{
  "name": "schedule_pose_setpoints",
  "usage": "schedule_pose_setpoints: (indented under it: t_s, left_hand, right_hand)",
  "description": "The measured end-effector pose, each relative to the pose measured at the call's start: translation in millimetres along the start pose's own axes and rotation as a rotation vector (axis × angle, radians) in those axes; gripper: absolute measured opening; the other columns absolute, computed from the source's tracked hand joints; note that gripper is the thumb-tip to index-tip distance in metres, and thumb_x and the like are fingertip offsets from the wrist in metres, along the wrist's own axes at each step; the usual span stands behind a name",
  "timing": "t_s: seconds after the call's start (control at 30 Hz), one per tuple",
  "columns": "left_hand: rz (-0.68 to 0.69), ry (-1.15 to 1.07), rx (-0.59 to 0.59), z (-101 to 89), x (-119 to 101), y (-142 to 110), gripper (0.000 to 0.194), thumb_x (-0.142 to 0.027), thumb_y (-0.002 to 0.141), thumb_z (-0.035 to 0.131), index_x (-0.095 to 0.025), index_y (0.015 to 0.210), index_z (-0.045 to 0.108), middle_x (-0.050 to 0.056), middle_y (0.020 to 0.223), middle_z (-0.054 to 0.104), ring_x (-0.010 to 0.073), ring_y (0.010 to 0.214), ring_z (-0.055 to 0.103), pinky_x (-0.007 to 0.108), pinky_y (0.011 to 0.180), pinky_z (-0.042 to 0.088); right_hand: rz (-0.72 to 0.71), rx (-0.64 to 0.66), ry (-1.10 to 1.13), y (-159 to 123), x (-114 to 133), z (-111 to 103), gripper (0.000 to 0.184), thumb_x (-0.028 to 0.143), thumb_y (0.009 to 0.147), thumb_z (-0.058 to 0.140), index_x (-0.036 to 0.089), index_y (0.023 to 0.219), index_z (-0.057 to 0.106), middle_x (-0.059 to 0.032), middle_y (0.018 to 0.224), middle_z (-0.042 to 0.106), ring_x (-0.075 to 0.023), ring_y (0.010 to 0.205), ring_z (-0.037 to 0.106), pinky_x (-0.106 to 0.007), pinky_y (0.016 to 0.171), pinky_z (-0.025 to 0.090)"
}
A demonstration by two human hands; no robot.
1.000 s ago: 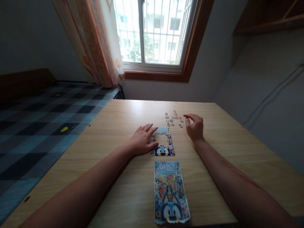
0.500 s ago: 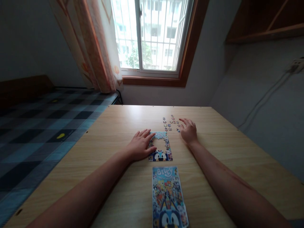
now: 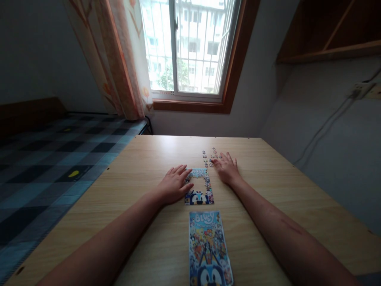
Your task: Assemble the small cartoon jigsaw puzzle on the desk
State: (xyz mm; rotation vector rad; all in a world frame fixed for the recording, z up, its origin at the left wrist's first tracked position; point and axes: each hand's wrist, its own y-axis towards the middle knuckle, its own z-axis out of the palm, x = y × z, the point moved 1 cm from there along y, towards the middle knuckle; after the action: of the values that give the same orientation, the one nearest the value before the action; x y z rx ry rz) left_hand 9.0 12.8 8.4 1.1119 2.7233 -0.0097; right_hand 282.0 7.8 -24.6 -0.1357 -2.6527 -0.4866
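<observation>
From where I stand, what matters most is how the right hand (image 3: 225, 169) sits against the loose puzzle pieces (image 3: 210, 162): they lie just beyond it and to its left, its thumb reaching in among the nearest. It is much closer to them than the left hand (image 3: 174, 184), from which they lie ahead and to the right.

The partly built puzzle (image 3: 199, 198) lies flat on the surface (image 3: 270, 171) between the two hands, its middle a gap of bare wood. Its long axis, as far as the slant lets me judge, runs away from the person. The left hand rests along its left edge, palm down and fingers spread, clutching nothing. The right hand is just beside its upper right corner, fingers splayed and gripping nothing I can see; whether the thumb touches a piece, I can't tell.

Nearer the person than both hands, between the forearms, lies the Bluey picture packet (image 3: 208, 246).
</observation>
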Motion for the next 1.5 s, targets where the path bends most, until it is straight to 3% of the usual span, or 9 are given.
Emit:
schedule_pose_setpoints:
  t_s: [0.23, 0.53, 0.67, 0.8, 0.87, 0.93, 1.07, 1.3, 1.5]
  left_hand:
    - [-0.011, 0.011, 0.028, -1.9, -1, -1, 0.067, -0.057, 0.097, 0.038, -0.019, 0.153, 0.039, 0.016, 0.163, 0.030, 0.0332, 0.152, 0.025, 0.055, 0.122, 0.021]
    - [0.005, 0.008, -0.014, 2.1, 2, 0, 0.065, -0.058, 0.097, 0.040, -0.022, 0.150, 0.043, 0.014, 0.161, 0.035, 0.0328, 0.150, 0.029, 0.054, 0.122, 0.024]
    - [0.000, 0.003, -0.005, 1.8, 2, -1, 0.065, -0.058, 0.097, 0.040, -0.021, 0.151, 0.042, 0.014, 0.161, 0.035, 0.0327, 0.150, 0.029, 0.054, 0.122, 0.023]
    - [-0.009, 0.012, 0.020, -0.2, 0, -1, 0.065, -0.057, 0.098, 0.039, -0.020, 0.152, 0.040, 0.014, 0.162, 0.034, 0.0313, 0.151, 0.027, 0.053, 0.123, 0.021]
    - [-0.012, 0.014, 0.028, -0.9, 0, 0, 0.065, -0.055, 0.098, 0.038, -0.019, 0.152, 0.040, 0.015, 0.162, 0.034, 0.0311, 0.151, 0.027, 0.052, 0.123, 0.021]
    - [-0.013, 0.014, 0.029, -1.0, -1, 0, 0.064, -0.054, 0.099, 0.037, -0.018, 0.152, 0.040, 0.015, 0.162, 0.034, 0.0309, 0.151, 0.027, 0.052, 0.123, 0.021]
    - [-0.004, 0.024, -0.003, 0.1, 1, 0, 0.062, -0.054, 0.100, 0.035, -0.020, 0.151, 0.041, 0.013, 0.161, 0.036, 0.0297, 0.150, 0.029, 0.050, 0.123, 0.023]
    - [0.003, 0.052, -0.022, 0.6, 2, 1, 0.061, -0.052, 0.101, 0.035, -0.017, 0.150, 0.042, 0.014, 0.160, 0.037, 0.0300, 0.149, 0.031, 0.048, 0.122, 0.026]
    - [-0.017, 0.059, -0.003, -1.3, -1, 1, 0.062, -0.052, 0.101, 0.036, -0.017, 0.151, 0.042, 0.014, 0.161, 0.037, 0.0301, 0.150, 0.030, 0.048, 0.123, 0.025]
  right_hand:
    - [0.119, -0.155, 0.092, 0, -7, -2, 0.060, 0.048, 0.104, 0.027, 0.023, 0.100, 0.081, -0.0106, 0.149, 0.053, -0.0369, 0.147, 0.028, -0.066, 0.118, 0.017]
    - [0.082, -0.208, 0.124, -6, -7, -8, 0.061, 0.045, 0.103, 0.030, 0.022, 0.080, 0.081, -0.0081, 0.144, 0.058, -0.0354, 0.146, 0.030, -0.062, 0.119, 0.018]
    - [-0.038, -0.118, 0.100, -11, -4, -17, 0.062, 0.042, 0.104, 0.032, 0.022, 0.068, 0.079, -0.0051, 0.145, 0.058, -0.0323, 0.148, 0.029, -0.056, 0.120, 0.022]
    - [-0.203, -0.116, -0.006, -11, -5, -39, 0.041, 0.038, 0.097, 0.050, 0.021, 0.075, 0.080, -0.0094, 0.143, 0.059, -0.0328, 0.141, 0.040, -0.054, 0.116, 0.029]
    - [-0.270, -0.074, -0.039, -11, -6, -50, 0.030, 0.034, 0.094, 0.056, 0.020, 0.085, 0.081, -0.0124, 0.126, 0.069, -0.0297, 0.123, 0.057, -0.047, 0.107, 0.041]
    - [-0.286, 0.031, -0.059, -13, -4, -59, 0.025, 0.032, 0.092, 0.058, 0.021, 0.090, 0.080, -0.0093, 0.101, 0.077, -0.0241, 0.095, 0.067, -0.038, 0.088, 0.050]
    - [-0.213, 0.158, -0.086, -22, 7, -65, 0.018, 0.036, 0.087, 0.067, 0.025, 0.086, 0.080, -0.0047, 0.079, 0.076, -0.0181, 0.065, 0.064, -0.029, 0.061, 0.045]
    - [-0.160, 0.341, -0.086, -25, 18, -62, 0.017, 0.027, 0.084, 0.067, 0.021, 0.092, 0.081, -0.0058, 0.087, 0.078, -0.0197, 0.077, 0.069, -0.028, 0.068, 0.048]
    - [-0.303, 0.430, 0.051, -22, 15, -61, 0.039, 0.002, 0.081, 0.055, 0.024, 0.100, 0.081, -0.0044, 0.106, 0.077, -0.0168, 0.089, 0.070, -0.025, 0.082, 0.051]
